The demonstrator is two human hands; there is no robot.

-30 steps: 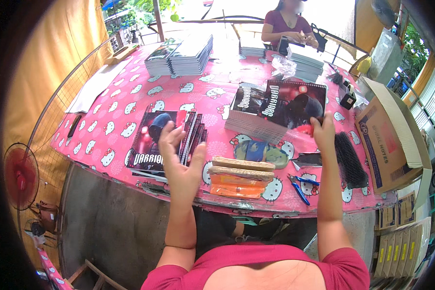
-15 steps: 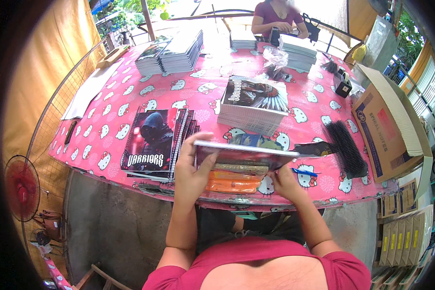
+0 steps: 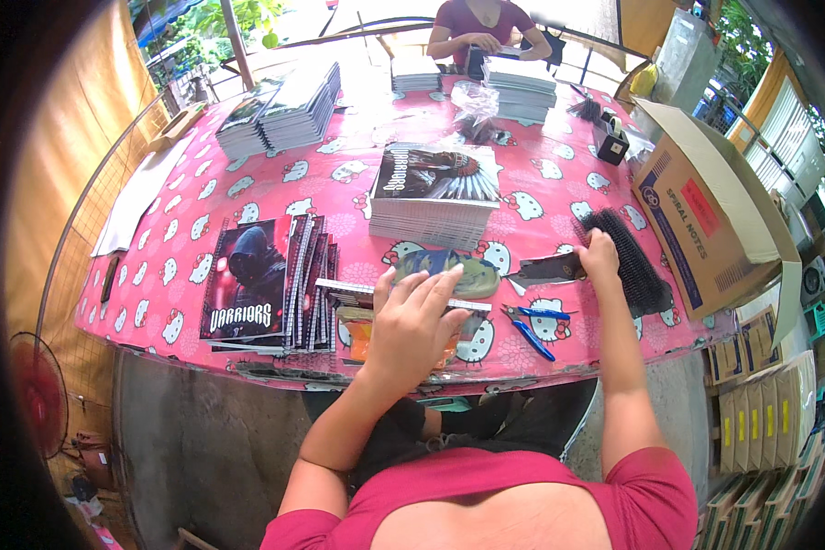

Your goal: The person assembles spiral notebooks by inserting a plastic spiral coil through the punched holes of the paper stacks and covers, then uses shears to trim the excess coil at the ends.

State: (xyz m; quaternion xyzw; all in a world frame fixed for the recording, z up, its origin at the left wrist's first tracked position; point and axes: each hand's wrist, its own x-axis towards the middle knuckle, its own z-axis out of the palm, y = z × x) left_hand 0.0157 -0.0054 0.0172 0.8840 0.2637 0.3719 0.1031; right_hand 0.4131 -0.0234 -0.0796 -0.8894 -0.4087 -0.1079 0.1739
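Observation:
My left hand [image 3: 414, 316] lies with fingers spread over a notebook-sized stack of sheets [image 3: 339, 290] near the table's front edge. An orange packet [image 3: 357, 339] shows beneath it. At the right, the bent fingers of my right hand [image 3: 599, 258] pinch at the left edge of a pile of black spiral coils [image 3: 634, 275]; the fingertips are partly hidden. Blue-handled cutters [image 3: 532, 335] lie open between my hands. Behind them are a dark flat strip [image 3: 552, 269] and a green-and-blue patterned cloth item [image 3: 472, 273].
Spiral notebooks with a hooded figure [image 3: 247, 280] are stacked at left. A taller stack of printed books [image 3: 431, 211] stands mid-table. Farther back are more stacks [image 3: 293, 115], a tape dispenser [image 3: 611, 139] and a seated person [image 3: 486, 32]. An open cardboard box [image 3: 687, 206] borders the right side.
The sheets I held up in both hands are now lower, under my left hand. My right hand has left them and moved right to the coils. The cutters are now fully in sight.

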